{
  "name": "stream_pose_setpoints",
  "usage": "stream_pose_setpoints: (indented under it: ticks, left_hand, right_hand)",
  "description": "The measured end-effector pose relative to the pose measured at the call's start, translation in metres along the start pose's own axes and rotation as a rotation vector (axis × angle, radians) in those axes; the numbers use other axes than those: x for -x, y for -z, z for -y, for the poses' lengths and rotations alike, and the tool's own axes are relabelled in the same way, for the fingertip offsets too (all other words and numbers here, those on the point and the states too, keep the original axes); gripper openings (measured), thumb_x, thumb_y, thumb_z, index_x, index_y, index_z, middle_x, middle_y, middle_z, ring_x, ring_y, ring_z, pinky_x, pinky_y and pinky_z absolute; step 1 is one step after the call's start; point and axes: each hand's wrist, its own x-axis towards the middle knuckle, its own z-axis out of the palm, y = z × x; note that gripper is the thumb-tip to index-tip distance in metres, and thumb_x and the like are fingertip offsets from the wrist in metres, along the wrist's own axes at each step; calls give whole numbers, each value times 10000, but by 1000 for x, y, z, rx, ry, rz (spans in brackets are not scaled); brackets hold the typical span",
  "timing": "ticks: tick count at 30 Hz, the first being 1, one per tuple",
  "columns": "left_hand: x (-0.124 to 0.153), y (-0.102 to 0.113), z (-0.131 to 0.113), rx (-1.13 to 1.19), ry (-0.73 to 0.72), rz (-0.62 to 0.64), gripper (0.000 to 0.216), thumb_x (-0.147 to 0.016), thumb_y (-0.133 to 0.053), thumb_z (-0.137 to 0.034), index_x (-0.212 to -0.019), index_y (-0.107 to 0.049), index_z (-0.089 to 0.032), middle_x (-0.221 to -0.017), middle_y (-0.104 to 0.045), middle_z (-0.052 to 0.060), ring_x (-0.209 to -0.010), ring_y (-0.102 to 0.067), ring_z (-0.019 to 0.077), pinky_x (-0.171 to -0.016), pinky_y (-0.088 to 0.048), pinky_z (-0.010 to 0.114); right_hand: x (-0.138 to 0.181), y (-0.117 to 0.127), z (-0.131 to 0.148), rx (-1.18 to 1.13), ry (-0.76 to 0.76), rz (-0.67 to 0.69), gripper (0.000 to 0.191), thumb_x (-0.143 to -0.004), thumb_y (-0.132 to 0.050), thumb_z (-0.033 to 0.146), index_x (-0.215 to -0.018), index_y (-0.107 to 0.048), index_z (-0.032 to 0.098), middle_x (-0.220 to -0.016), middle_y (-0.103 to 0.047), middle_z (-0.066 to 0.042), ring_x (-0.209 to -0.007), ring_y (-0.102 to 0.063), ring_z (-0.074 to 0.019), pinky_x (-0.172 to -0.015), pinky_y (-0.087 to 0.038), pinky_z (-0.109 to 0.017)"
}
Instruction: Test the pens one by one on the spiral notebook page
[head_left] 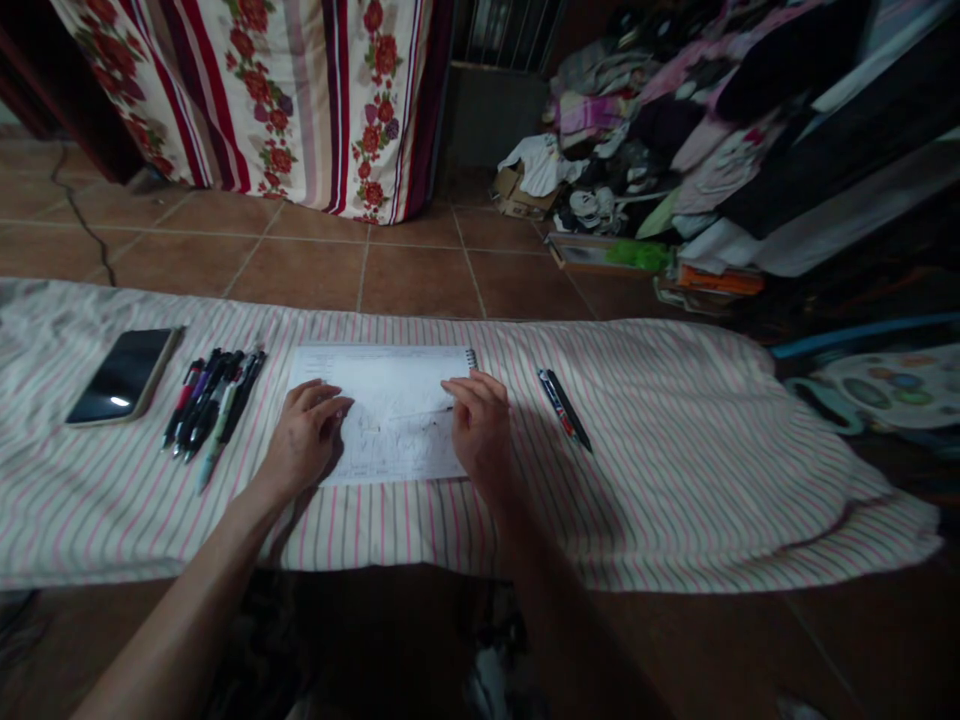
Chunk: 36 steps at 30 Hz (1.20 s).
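Observation:
A spiral notebook [405, 375] lies open on the striped cloth, its wire binding at the upper right corner. My left hand [306, 432] rests over the page's left side, fingers bent and thumb close to them; anything between them is too small to make out. Over the right edge is my right hand [481, 425], its fingers curled together, and what they may hold is hidden. A thin, pale stick-like piece [420, 412] with a dark end reaches toward the right fingers. Another tiny piece [373, 429] lies on the page between the hands.
Two pens [564, 408] lie right of the notebook. To the left are several pens [214, 405] in a bunch and a phone [124, 375]. The striped cloth [675, 460] covers the low surface. Beyond it are a tiled floor [300, 255], a floral curtain [315, 100] and piled clothes [637, 130].

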Motion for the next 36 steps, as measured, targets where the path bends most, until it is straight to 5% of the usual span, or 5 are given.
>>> stream_pose_setpoints:
  ticks: [12,22,27,33,36]
  left_hand:
    - [5,5,4,19,-64,-47,282,-845,-418,-186,-1034,-625,-148,-1104,-621,121,-1185,-464,265,-988,-393,483]
    - [13,20,-24,35,64,-204,234,-866,-479,-326,-836,-669,-194,-920,-658,86,-986,-568,226,-875,-466,392]
    - [26,18,-73,364,180,-149,325,-876,-418,-362,-1047,-640,-197,-1147,-637,81,-1175,-506,221,-1028,-361,427]
    - [61,17,-166,1067,361,173,624,-848,-349,-584,-1321,-465,-193,-1451,-364,71,-1355,-277,219,-1123,-228,375]
    - [84,19,-201,1152,430,168,680,-836,-339,-615,-1380,-379,-208,-1509,-228,37,-1391,-143,202,-1146,-146,351]
  right_hand:
    - [-1,3,2,5,33,-12,251,-873,-452,160,-1051,-628,171,-985,-665,-79,-1095,-500,-220,-974,-402,-408]
    - [5,22,12,36,-43,46,141,-826,-588,275,-719,-642,199,-755,-682,-28,-870,-580,-215,-838,-417,-365]
    - [18,36,26,-84,-61,67,231,-888,-449,229,-895,-677,189,-912,-716,-58,-903,-644,-192,-852,-468,-338]
    - [38,47,45,-300,-227,69,339,-897,-378,271,-1112,-620,172,-1132,-659,-107,-1086,-595,-205,-929,-477,-367]
    - [63,46,55,-250,-242,36,380,-883,-349,228,-1176,-575,144,-1191,-615,-139,-1133,-556,-216,-961,-452,-413]
